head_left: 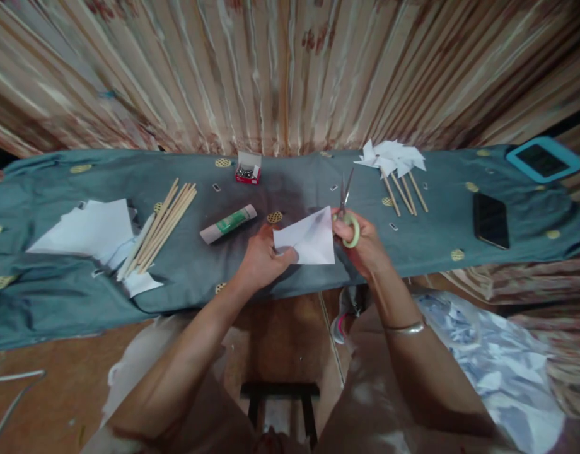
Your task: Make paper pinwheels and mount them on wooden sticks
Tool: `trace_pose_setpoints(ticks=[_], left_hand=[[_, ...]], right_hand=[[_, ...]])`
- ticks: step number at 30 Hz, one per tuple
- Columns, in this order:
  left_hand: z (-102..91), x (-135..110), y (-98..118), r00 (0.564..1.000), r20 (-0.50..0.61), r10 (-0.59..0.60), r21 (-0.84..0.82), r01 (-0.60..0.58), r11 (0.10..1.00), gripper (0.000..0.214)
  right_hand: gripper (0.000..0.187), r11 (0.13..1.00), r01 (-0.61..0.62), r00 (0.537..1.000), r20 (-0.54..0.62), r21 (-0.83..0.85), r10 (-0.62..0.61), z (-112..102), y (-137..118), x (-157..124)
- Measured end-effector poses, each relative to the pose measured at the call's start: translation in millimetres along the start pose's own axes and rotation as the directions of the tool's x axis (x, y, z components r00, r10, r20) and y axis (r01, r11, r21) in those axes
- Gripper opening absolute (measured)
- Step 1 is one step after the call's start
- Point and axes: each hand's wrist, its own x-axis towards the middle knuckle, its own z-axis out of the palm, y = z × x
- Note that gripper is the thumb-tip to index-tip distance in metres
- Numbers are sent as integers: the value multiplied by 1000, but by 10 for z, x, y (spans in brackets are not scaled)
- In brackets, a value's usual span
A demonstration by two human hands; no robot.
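Note:
A white sheet of paper (313, 241) is pinched at its left side by my left hand (264, 257), thumb on top. It is held over the front part of the cloth-covered table. My right hand (365, 249), at the paper's right edge, holds scissors (350, 230) with pale green handles, their blades pointing up and away. The blades stand clear of the paper, slightly apart at the tips. Whether the right fingertips also touch the paper's edge is hard to tell. Past my left hand lies a tube with a green label (231, 224).
Wooden sticks (164, 227) and white paper sheets (91, 230) lie at left. A small red box (248, 169) of metal pieces stands at the back. Paper pinwheels (391, 157) on sticks, a phone (491, 221) and a blue-framed device (545, 159) are at right. A bag of paper pieces (498, 366) sits below.

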Motion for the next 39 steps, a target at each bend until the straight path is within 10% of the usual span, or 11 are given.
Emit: trace_pose_setpoints(ticks=[13,39], left_hand=[[58,7,-59,999,49,-17,-133,23,991,14],[-137,25,-14,1000,16,20,-107,-18,994,14]], right_hand=[[47,998,-10,991,-133,66,18,206,129,40],[32,975,70,959,-282,209,-8,-30,90,179]])
